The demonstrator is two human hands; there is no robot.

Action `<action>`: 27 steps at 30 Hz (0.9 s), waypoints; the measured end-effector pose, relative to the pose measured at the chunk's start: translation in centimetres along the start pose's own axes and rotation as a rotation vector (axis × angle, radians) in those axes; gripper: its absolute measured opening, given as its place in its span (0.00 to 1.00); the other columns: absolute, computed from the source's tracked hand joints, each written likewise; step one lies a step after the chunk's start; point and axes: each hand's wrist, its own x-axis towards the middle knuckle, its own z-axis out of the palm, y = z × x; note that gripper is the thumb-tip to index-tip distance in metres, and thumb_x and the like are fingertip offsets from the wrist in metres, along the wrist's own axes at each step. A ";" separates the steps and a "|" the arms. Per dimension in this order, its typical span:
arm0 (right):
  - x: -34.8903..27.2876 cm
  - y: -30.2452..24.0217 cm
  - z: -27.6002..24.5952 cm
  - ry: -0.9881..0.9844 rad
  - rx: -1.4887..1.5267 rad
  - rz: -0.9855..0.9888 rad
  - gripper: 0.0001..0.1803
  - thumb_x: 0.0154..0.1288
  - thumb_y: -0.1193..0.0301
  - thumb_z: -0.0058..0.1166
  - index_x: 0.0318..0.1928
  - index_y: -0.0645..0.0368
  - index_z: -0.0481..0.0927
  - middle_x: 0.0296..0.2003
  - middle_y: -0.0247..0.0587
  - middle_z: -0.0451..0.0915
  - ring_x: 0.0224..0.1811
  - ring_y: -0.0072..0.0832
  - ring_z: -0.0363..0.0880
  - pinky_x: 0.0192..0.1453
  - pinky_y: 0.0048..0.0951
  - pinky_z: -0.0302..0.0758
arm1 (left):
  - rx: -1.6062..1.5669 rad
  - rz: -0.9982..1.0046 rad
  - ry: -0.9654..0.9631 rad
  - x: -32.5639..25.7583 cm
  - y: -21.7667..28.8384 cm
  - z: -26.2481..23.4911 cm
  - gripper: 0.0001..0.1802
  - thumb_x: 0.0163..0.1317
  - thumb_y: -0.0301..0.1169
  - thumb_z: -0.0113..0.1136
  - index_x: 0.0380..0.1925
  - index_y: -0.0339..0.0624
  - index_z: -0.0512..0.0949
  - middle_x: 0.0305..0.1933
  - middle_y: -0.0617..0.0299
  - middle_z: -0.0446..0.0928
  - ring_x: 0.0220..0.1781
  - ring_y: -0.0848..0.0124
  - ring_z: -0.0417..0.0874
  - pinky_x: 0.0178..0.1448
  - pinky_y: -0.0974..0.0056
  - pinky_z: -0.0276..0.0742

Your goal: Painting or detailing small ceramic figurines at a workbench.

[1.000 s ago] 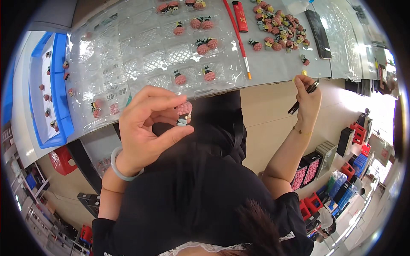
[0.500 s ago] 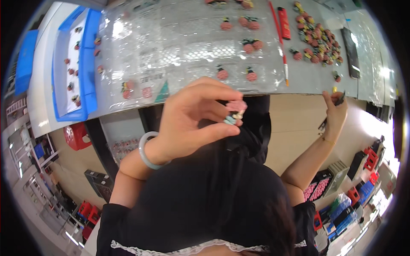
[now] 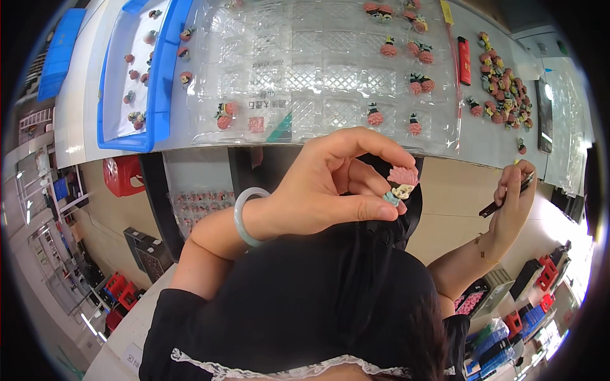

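My left hand (image 3: 343, 184) pinches a small figurine (image 3: 401, 184) between thumb and fingertips, in front of my chest just off the table's near edge. It has a pink, ridged top, a pale face and a light blue-green lower part. Out to the right, also by the table edge, my right hand (image 3: 516, 190) is closed around a slim dark tool (image 3: 490, 209), whose kind I cannot make out. A tiny yellow bit (image 3: 516, 162) shows at its fingertips. Nearby on the table lies a single small figurine (image 3: 521, 147).
A clear compartmented plastic tray (image 3: 305, 51) holds several figurines. A blue bin (image 3: 164, 76) with more stands left. Right of the tray are a red package (image 3: 464, 60), a pile of figurines (image 3: 505, 89) and a dark flat phone-like object (image 3: 545, 117). Below left is a red stool (image 3: 122, 176).
The view has shifted, so the table appears further right. The figurine in my left hand is turned, its pale face showing more. My right hand still holds the dark tool, now at a different angle.
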 end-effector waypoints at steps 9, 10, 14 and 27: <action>-1.5 -1.1 2.7 -0.296 0.191 -0.033 0.08 0.64 0.68 0.40 0.37 0.61 0.64 0.22 0.31 0.63 0.17 0.09 0.55 0.19 0.08 0.51 | 0.105 0.100 -0.072 0.0 -0.2 -0.6 0.26 0.38 0.17 0.65 0.41 0.34 0.68 0.41 0.56 0.66 0.40 0.69 0.75 0.42 0.64 0.78; -1.6 -1.1 2.8 -0.319 0.179 -0.028 0.08 0.64 0.68 0.40 0.37 0.60 0.64 0.22 0.31 0.63 0.17 0.09 0.55 0.19 0.08 0.51 | 0.109 0.101 -0.073 -0.1 -0.2 -0.6 0.27 0.37 0.17 0.66 0.41 0.34 0.68 0.40 0.56 0.66 0.40 0.69 0.75 0.42 0.64 0.78; -1.6 -1.0 2.9 -0.344 0.188 -0.003 0.08 0.63 0.68 0.41 0.37 0.60 0.64 0.21 0.30 0.63 0.17 0.09 0.55 0.19 0.08 0.51 | 0.125 0.103 -0.081 -0.1 -0.2 -0.7 0.28 0.35 0.17 0.67 0.41 0.34 0.68 0.40 0.56 0.66 0.39 0.68 0.75 0.42 0.64 0.78; -1.8 -1.0 2.9 -0.367 0.174 0.016 0.08 0.63 0.69 0.41 0.37 0.61 0.64 0.21 0.31 0.63 0.17 0.09 0.54 0.19 0.08 0.51 | 0.159 0.174 -0.096 0.2 -0.3 -0.4 0.29 0.33 0.18 0.69 0.41 0.35 0.70 0.37 0.59 0.65 0.37 0.70 0.75 0.42 0.65 0.77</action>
